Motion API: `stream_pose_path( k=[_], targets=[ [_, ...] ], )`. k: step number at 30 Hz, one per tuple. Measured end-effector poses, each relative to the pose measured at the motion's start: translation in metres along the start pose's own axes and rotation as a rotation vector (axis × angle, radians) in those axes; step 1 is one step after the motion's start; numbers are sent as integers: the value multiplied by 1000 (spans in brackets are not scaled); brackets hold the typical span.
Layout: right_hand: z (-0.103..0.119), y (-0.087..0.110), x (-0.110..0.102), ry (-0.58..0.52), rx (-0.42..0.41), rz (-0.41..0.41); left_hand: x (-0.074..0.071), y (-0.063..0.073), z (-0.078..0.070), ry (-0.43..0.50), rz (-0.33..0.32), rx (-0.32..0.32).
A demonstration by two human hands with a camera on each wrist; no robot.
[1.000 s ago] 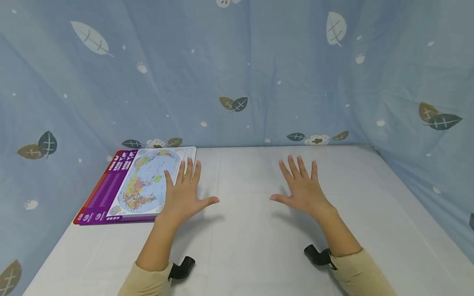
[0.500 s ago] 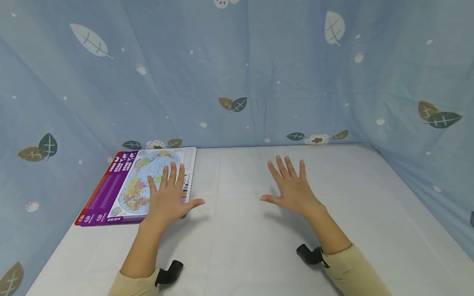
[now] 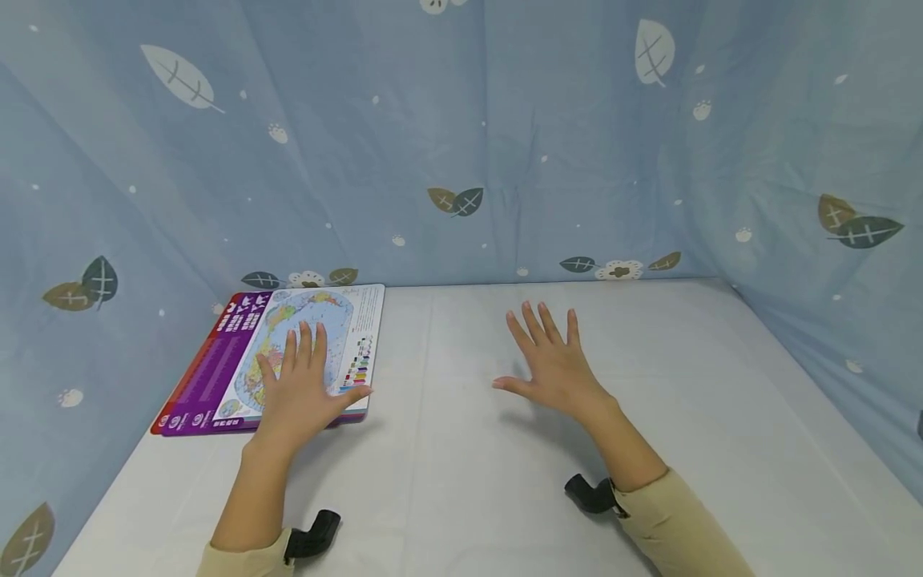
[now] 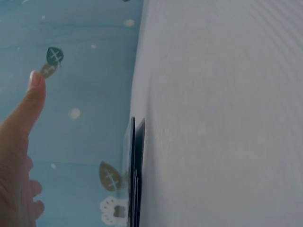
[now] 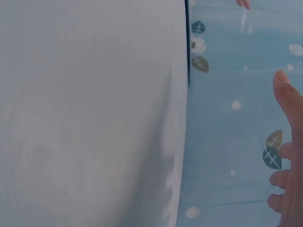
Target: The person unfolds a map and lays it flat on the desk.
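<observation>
A flat stack of boards lies at the back left of the table, topped by a purple-bordered world map board (image 3: 364,308), with a red-edged board (image 3: 189,377) showing beneath. My left hand (image 3: 299,397) hovers over the map's near part, fingers spread and thumb pointing right, hiding some of it. From the left wrist view, the thin edges of the boards (image 4: 135,175) stand apart from the hand (image 4: 16,146). Over the white tabletop to the right, my right hand (image 3: 558,373) is held with spread fingers, thumb pointing left. Neither hand holds anything.
A white cloth (image 3: 447,465) covers the table. Blue leaf-patterned fabric (image 3: 461,120) hangs behind it and along both sides. Black angled pieces stick out from the left cuff (image 3: 313,537) and the right cuff (image 3: 593,493).
Both hands have drifted left, the left one farther, moving from the map's right edge over its near middle. Fingers stay spread. The boards have not moved.
</observation>
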State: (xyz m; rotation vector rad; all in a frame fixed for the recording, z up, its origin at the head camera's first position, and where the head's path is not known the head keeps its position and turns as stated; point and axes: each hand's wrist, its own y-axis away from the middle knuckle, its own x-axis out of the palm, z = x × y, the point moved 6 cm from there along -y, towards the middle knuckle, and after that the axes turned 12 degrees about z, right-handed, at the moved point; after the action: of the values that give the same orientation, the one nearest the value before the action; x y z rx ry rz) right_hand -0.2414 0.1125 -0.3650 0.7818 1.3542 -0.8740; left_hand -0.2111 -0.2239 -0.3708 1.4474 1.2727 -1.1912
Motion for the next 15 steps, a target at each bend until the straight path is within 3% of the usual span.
stream_pose_path(
  k=[15],
  targets=[
    [28, -21, 7, 1, -24, 8, 2, 15, 49, 54, -14, -22]
  ],
)
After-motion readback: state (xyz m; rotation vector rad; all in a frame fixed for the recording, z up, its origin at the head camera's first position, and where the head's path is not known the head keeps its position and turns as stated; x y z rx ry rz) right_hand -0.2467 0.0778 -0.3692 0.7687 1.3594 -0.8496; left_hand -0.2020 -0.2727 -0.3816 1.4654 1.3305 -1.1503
